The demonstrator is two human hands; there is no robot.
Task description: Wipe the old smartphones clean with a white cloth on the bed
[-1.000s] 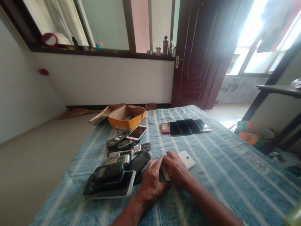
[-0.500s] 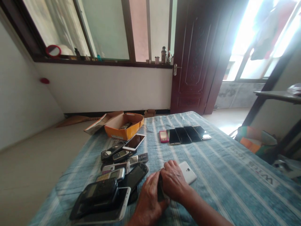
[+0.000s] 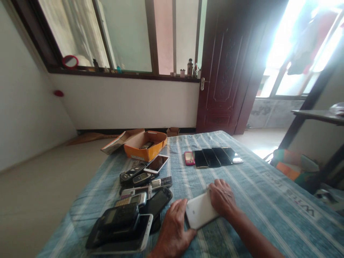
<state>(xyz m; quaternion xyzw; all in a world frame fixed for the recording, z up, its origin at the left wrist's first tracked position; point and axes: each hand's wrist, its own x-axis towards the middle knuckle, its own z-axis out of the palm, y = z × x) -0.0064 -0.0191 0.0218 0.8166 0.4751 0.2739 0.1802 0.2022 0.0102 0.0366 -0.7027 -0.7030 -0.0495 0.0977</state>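
A white phone (image 3: 201,211) lies slightly angled on the striped cloth between my two hands, its pale back facing up and a dark edge along its left side. My left hand (image 3: 174,226) grips its left end, fingers at the upper corner and thumb at the lower one. At the right end, my right hand (image 3: 222,197) has its fingers curled over the phone and hides that part. Left of my left hand is a dark slider-like phone (image 3: 158,199), beside a pile with a black device (image 3: 119,216) on a large white-edged tablet (image 3: 146,231).
An open orange box (image 3: 146,152) stands at the cloth's far left, a white-framed phone (image 3: 157,163) before it. Several keypad phones (image 3: 135,199) lie nearer. Farther back, a pink-edged item (image 3: 189,158) heads a row of dark phones (image 3: 213,157). A door (image 3: 223,89) stands behind.
My hands, close together around a dark-looking phone before, have moved apart. My right hand has shifted right, and a white back now shows between them. The view has shifted slightly.
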